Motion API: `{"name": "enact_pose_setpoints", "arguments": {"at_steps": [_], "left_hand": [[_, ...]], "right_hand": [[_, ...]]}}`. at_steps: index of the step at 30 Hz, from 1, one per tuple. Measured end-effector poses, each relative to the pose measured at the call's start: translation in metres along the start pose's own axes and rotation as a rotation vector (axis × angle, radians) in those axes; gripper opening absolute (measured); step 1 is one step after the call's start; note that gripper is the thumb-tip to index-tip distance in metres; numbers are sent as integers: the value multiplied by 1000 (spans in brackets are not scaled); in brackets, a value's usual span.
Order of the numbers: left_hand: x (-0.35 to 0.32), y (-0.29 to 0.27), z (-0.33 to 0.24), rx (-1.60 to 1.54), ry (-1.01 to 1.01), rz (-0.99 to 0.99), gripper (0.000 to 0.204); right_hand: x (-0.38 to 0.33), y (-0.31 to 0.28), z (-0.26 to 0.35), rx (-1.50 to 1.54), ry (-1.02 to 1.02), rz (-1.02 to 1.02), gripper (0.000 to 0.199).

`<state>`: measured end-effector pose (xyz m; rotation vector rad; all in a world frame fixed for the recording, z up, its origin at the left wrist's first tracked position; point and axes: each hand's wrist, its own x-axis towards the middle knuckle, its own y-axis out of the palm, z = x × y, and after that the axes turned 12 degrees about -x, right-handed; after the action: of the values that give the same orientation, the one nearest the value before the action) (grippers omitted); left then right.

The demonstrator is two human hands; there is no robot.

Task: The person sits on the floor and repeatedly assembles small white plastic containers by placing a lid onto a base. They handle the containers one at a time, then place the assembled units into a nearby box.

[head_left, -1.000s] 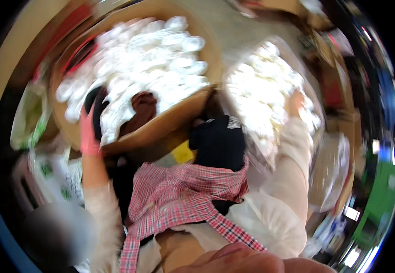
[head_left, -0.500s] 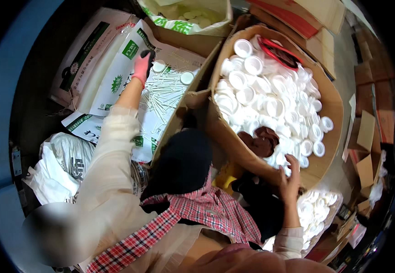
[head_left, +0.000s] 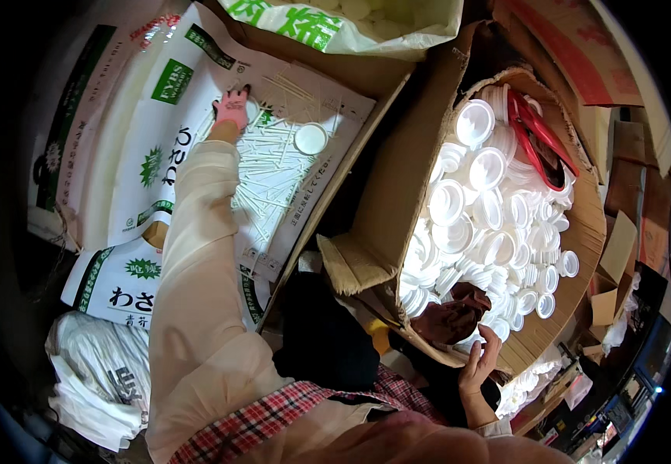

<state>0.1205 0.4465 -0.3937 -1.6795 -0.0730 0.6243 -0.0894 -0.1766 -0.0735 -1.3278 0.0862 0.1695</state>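
My left hand (head_left: 233,107), in a pink glove with dark fingertips, reaches far forward over a printed white sheet (head_left: 297,224), fingers apart. A round white lid beside it (head_left: 253,110) is partly covered by the hand; whether they touch is hard to tell. Thin white sticks (head_left: 266,174) lie scattered nearer to me, with another round white lid (head_left: 311,139) to their right. Bare and loosely open, my right hand (head_left: 481,370) is at the near rim of a cardboard box (head_left: 533,344) heaped with white plastic caps (head_left: 498,247). A crumpled brown glove (head_left: 453,315) lies just beyond its fingers.
Red-handled scissors (head_left: 540,143) rest on the caps at the far side. A white and green bag (head_left: 335,29) of pale round pieces stands at the back. A bent box flap (head_left: 355,263) sticks out between the boxes. At left sits a white plastic bag (head_left: 100,379).
The view has shifted, and the boxes appear larger. My left hand has turned, its fingers now spread over the sheet beside the lid. My right hand stays by the box rim.
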Motion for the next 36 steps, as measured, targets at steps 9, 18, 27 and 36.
{"name": "enact_pose_setpoints", "arguments": {"at_steps": [9,18,27,36], "left_hand": [[-34,-14,-66,-329,586,301,55],[-94,16,-77,-1062,150,-5,33],[-241,-162,-46,-1441,238,-41,32],[-329,-233,-234,-1038,816,-265,34]], "right_hand": [[8,3,-2,-26,6,-16,35],[-9,-3,7,-38,-81,-63,22],[-19,1,-1,99,-6,-120,19],[45,24,-50,25,-53,129,73]]}}
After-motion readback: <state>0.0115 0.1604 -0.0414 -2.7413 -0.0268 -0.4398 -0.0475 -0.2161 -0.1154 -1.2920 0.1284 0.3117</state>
